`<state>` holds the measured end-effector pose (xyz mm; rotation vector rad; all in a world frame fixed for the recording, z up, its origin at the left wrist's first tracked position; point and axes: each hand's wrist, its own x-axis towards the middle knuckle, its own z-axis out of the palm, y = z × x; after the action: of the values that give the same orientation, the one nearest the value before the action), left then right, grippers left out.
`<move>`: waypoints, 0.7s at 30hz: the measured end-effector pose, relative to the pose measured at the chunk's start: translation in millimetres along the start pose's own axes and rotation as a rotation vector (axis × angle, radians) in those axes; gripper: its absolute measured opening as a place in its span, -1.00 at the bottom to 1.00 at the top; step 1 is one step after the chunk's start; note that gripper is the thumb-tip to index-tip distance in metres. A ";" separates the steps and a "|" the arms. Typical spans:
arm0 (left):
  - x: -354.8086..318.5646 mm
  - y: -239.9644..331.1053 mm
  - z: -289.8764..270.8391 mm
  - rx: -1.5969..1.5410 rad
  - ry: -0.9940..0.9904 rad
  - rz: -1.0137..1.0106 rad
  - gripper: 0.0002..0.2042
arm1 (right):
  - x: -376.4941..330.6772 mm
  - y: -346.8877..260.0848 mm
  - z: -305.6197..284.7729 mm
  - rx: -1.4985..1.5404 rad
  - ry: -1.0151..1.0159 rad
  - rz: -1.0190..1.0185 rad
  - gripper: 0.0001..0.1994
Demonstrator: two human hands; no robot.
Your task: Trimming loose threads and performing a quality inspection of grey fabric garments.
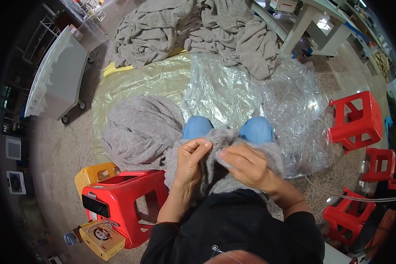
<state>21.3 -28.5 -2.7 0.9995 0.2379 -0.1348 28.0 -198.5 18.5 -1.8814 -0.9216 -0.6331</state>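
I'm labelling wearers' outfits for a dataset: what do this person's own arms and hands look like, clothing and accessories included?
Both the left hand and the right hand are bare, as are the forearms. The left sleeve and right sleeve are plain black and short, ending around the elbows. A fine line on the left wrist looks like a thin bracelet.

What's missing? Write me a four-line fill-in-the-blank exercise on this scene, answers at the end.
The left hand and right hand hold gray ____.
The stool nearest the left forearm is colored ____.
The cart stands on ____.
The knees are covered in ____ cloth.

Missing words: fabric; red; wheels; blue.
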 end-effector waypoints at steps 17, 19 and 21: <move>-4.9 -7.2 -1.4 -0.032 -0.014 -0.001 -0.95 | -6.4 11.5 12.7 -0.040 -0.005 0.027 -0.64; -5.7 -7.1 -2.0 -0.021 -0.022 -0.009 -0.94 | -6.5 11.3 15.4 -0.066 0.017 0.008 -0.65; -6.4 -5.9 -3.2 -0.025 -0.062 0.043 -0.91 | -4.3 11.7 15.3 -0.024 -0.001 0.039 -0.68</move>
<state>13.4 -28.9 -7.5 0.9730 0.1611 -0.1228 35.7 -189.8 2.5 -1.9170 -0.8796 -0.6224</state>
